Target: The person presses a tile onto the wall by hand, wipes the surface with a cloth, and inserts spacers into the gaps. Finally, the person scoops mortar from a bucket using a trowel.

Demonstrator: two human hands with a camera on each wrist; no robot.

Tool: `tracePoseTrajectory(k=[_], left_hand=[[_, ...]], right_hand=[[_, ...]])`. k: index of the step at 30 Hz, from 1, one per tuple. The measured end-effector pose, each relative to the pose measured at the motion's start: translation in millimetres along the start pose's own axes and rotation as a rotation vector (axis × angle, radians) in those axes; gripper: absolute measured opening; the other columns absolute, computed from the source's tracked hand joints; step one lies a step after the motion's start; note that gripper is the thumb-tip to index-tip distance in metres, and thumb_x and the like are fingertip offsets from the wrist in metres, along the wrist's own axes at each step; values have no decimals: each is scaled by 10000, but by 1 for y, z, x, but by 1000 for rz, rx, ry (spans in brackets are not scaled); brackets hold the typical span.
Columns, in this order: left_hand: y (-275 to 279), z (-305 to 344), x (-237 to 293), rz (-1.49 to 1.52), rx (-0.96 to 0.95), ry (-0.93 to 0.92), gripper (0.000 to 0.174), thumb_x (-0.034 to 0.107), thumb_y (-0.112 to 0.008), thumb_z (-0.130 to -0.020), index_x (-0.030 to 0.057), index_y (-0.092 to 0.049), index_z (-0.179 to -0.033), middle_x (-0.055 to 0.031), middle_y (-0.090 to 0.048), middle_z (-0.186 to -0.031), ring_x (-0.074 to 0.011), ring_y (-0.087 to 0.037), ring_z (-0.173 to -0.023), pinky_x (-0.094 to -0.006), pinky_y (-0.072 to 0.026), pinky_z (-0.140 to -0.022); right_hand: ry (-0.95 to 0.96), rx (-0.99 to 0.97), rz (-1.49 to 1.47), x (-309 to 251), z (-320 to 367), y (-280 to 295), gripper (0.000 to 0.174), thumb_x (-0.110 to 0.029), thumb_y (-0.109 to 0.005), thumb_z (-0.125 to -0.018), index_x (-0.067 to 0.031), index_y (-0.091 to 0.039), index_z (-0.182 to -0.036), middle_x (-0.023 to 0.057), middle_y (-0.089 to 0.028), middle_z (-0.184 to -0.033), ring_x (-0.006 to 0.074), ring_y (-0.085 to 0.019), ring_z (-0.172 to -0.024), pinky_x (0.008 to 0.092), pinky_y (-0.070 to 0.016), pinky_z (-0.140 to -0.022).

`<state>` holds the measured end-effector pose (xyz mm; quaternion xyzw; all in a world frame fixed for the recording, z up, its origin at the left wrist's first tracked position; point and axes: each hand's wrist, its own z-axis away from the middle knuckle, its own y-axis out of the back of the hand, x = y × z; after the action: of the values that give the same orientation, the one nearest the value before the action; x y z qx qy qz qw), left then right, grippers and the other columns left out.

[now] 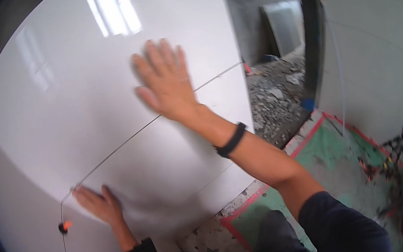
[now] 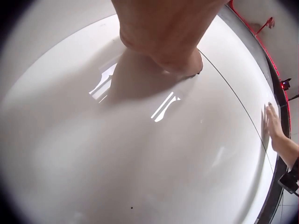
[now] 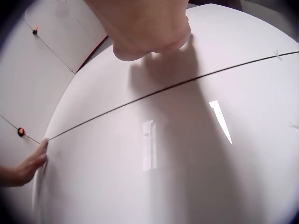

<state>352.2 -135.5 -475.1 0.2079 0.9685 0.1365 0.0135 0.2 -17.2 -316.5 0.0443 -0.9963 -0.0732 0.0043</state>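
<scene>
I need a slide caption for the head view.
Left hand and right hand laid against glossy white panels, near their seam.

Building interior mid-renovation, tiling site. Evidence: large glossy white wall tiles (image 1: 79, 108) with thin open joints, orange-and-black levelling clip (image 1: 64, 228) on one joint. Doorway (image 1: 314, 31) shows bare grey wall (image 1: 254, 24) and loose rubble (image 1: 278, 96) on the ground. Dirty green floor sheet (image 1: 319, 147) edged with red tape (image 1: 233, 225).

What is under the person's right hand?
Around the right hand, a shiny white panel shows, and a dark seam passes behind its heel. The surface under the palm and that stretch of seam are covered, so cannot be seen.
</scene>
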Motion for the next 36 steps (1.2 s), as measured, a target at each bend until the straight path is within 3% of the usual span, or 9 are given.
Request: tracePoseTrajectory(k=[3, 10, 15, 21, 26, 28, 30, 33, 36], left_hand=[[9, -5, 8, -16, 3, -18, 774, 350, -593, -959, -63, -265, -1525, -282, -229, -1593, -434, -221, -1475, -500, -188, -1200], [0, -4, 7, -107, 55, 8, 731, 481, -424, -1026, -18, -276, -1539, -253, -220, -1602, -393, -209, -1489, -477, -210, -1197], [-2, -3, 5, -129, 62, 13, 744, 510, -396, -1026, -12, -272, -1541, -251, -201, -1609, -387, -194, -1497, -476, -221, -1199], [-5, -4, 2, -74, 98, -30, 748, 489, -439, -1023, -40, -285, -1528, -254, -244, -1593, -407, -207, -1488, -490, -201, -1198], [1, 1, 0, 141, 36, 46, 759, 169, -683, -883, -79, -318, -1500, -263, -322, -1563, -412, -246, -1479, -476, -167, -1219], [17, -12, 5, 170, 171, 145, 697, 210, -721, -849, -79, -430, -1414, -265, -460, -1443, -425, -396, -1373, -473, -274, -1168], [26, -29, 8, 266, 280, 288, 513, 186, -759, -805, -37, -557, -1221, -218, -586, -1192, -390, -529, -1138, -460, -387, -1019], [35, -40, 16, 285, 248, 320, 354, 158, -790, -786, 9, -606, -1049, -143, -611, -1005, -320, -547, -957, -406, -447, -856], [31, -45, 17, 387, 228, 374, 270, 140, -794, -798, 32, -617, -971, -88, -611, -912, -252, -553, -880, -360, -455, -804]], right_hand=[[-83, 10, 33, 20, -2, -12, 686, -405, -647, -911, -152, -415, -1505, 210, -296, -1579, 447, -232, -1463, 643, -161, -1169], [-10, 90, 32, 28, 2, -22, 700, -469, -657, -891, -171, -444, -1488, 182, -326, -1571, 420, -242, -1466, 609, -184, -1179], [2, 105, 37, 29, 2, -24, 705, -472, -656, -892, -171, -440, -1492, 184, -321, -1572, 420, -239, -1467, 610, -190, -1177], [-1, 74, 59, 30, 0, -24, 710, -494, -631, -902, -181, -423, -1505, 180, -303, -1586, 421, -223, -1477, 618, -178, -1178], [-20, 75, 85, 37, 2, -44, 747, -508, -620, -897, -244, -359, -1545, 157, -259, -1618, 395, -152, -1509, 630, -88, -1190], [0, 55, 162, 41, 1, -49, 756, -473, -623, -895, -247, -339, -1558, 156, -251, -1623, 378, -146, -1516, 608, -67, -1198], [22, 100, 183, 41, -2, -47, 745, -454, -607, -910, -197, -343, -1558, 159, -259, -1622, 379, -172, -1510, 596, -75, -1194], [50, 120, 156, 18, -11, -50, 718, -464, -586, -928, -179, -363, -1548, 164, -280, -1613, 394, -195, -1500, 601, -101, -1188], [251, -16, 108, -51, -37, -62, 657, -487, -526, -969, -200, -376, -1542, 133, -307, -1608, 391, -225, -1491, 587, -113, -1190]])
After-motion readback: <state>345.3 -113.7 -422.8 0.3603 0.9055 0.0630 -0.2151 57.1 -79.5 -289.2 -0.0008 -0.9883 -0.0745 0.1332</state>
